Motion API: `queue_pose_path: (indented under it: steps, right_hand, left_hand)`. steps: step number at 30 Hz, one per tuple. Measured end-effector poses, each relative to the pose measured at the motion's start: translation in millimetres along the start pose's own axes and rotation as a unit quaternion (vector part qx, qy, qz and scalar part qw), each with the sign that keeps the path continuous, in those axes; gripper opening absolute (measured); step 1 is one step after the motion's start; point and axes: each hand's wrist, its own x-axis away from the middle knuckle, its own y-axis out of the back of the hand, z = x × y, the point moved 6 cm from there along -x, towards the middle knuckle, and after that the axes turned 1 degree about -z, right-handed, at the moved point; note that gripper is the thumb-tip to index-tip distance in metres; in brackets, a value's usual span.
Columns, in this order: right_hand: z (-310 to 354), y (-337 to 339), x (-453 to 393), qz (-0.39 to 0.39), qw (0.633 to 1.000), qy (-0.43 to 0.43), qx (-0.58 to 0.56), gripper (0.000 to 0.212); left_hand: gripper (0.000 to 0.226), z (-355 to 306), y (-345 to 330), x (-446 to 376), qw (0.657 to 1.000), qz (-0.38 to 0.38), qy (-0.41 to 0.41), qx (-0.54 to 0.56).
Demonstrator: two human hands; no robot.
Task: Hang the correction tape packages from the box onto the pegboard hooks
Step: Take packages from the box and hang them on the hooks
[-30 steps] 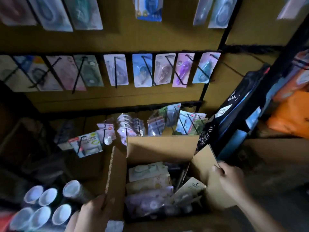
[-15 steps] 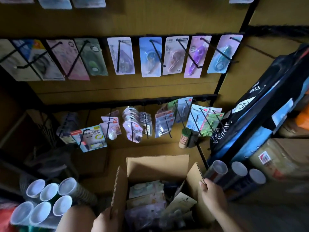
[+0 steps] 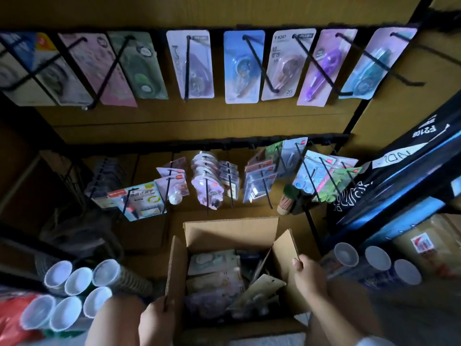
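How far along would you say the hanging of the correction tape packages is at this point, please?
Done: two rows of pegboard hooks already carry packages, though who hung them isn't shown. In hand: only the box; the left hand grips its left flap and the right hand its right flap. Left: the correction tape packages lying in the box, none lifted yet.

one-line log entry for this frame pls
phase: pre-pick | left hand: grips left flap of box | right hand: grips right flap | packages in box: untouched | pegboard hooks: stocked
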Motion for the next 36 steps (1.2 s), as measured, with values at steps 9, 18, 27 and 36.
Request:
queue_pose_path:
  steps: [9,18,27,36]
  right_hand:
    - [-0.2,-7.7,-1.1,-0.017,0.999,-0.025,-0.022,0.032]
    - [35.2,-0.2,21.2,-0.089,0.983,0.152,0.059,0.052]
    - [46.2,-49.6,35.3,0.115,0.954,0.231,0.149,0.023]
    - [136.3,48.5,49.0,0.120,0.912,0.358,-0.158,0.012]
  left_hand:
    - [0.024,8.3,2.2,-18.3,0.999,0.009,-0.041,0.003]
    - [0.046,1.4,6.7,-23.1,0.996,-0.017,-0.088,0.017]
    - [0.034,-35.2,0.4,6.8,0.939,-0.098,-0.329,-0.032]
    - [0.046,-88.4,-31.6,41.9,0.934,0.142,-0.288,0.159]
